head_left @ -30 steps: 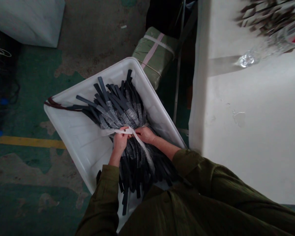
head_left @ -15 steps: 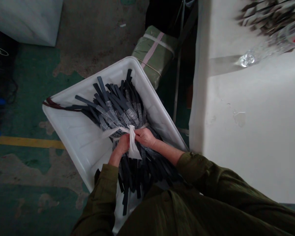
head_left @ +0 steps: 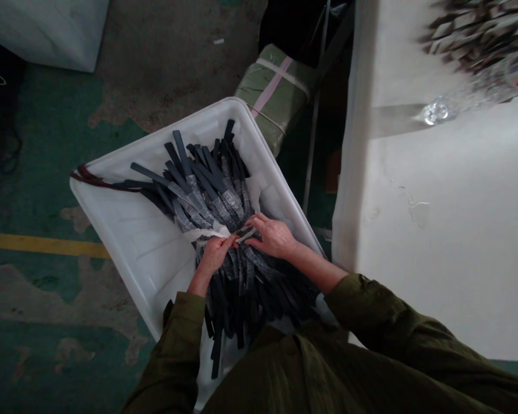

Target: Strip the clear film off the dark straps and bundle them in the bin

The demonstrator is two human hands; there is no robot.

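A bundle of dark straps (head_left: pixel 211 172), partly wrapped in clear plastic, lies in a white plastic tub (head_left: pixel 133 241). Round its middle runs a white cloth-like strip (head_left: pixel 205 233). My left hand (head_left: pixel 218 250) is closed on the strip at the bundle's centre, fingers pointing right. Just to the right, my right hand (head_left: pixel 274 236) has its thumb and fingers round another stretch of the strip. One loose white end lies beyond the right hand, against the upper right of the bundle. The fingertips' exact hold is small and dim.
Right of the tub stands a white-topped table (head_left: pixel 414 259) bearing a clear plastic bottle (head_left: pixel 466 95) and a heap of strips (head_left: pixel 479 29). A green wrapped package (head_left: pixel 276 86) sits behind the tub. Brown straps (head_left: pixel 95 178) hang over the tub's left corner.
The strip's end that hung down between my hands now lies up and to the right. My right hand has shifted slightly right and its fingers have spread a little.
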